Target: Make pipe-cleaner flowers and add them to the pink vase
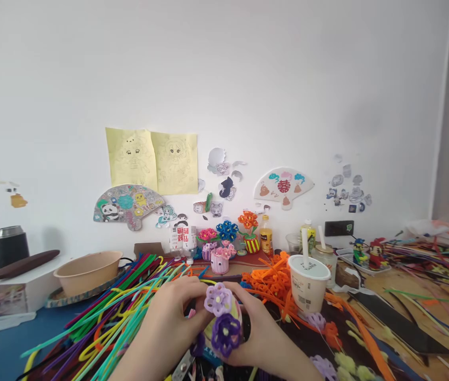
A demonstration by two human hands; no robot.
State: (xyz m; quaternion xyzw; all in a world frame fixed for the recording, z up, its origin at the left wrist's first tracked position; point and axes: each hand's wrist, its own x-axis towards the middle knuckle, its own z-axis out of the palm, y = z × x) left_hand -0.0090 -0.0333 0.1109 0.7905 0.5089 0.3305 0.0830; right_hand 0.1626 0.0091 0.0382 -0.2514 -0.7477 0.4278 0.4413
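My left hand and my right hand are wrapped around a small pipe-cleaner flower pot from both sides. A light purple flower and a dark purple flower rise from its top toward me. Between my hands the pot's side shows only in part, pale yellow and pink, and its lower part is hidden. Below my left hand lies a metal tool, partly covered. Loose pipe cleaners in green, yellow and purple spread beside my left forearm.
Orange pipe cleaners heap up near a lidded paper cup with a straw. A black phone lies at right. Finished flower pots stand along the wall. At left sits a beige bowl. Small loose flowers lie front right.
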